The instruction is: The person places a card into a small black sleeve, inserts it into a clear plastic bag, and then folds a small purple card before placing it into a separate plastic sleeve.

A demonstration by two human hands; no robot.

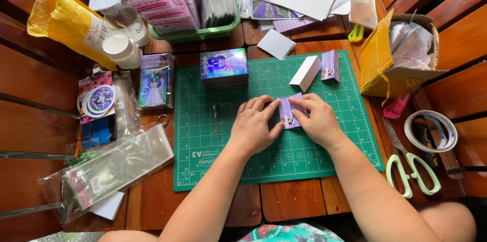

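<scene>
Pinched between both hands — left hand (253, 126), right hand (318, 120) — small purple box (288, 112).

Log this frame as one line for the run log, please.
left hand: pinching small purple printed card | right hand: gripping same card | surface: green cutting mat | nearby: card stack, scissors

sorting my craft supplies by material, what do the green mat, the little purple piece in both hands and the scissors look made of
Green mat: looks like matte rubbery plastic, printed with a white grid.
Purple piece, held by left hand and right hand: likely thin printed card, folded.
Scissors: grey metal blades, pale green smooth plastic handles.
</scene>
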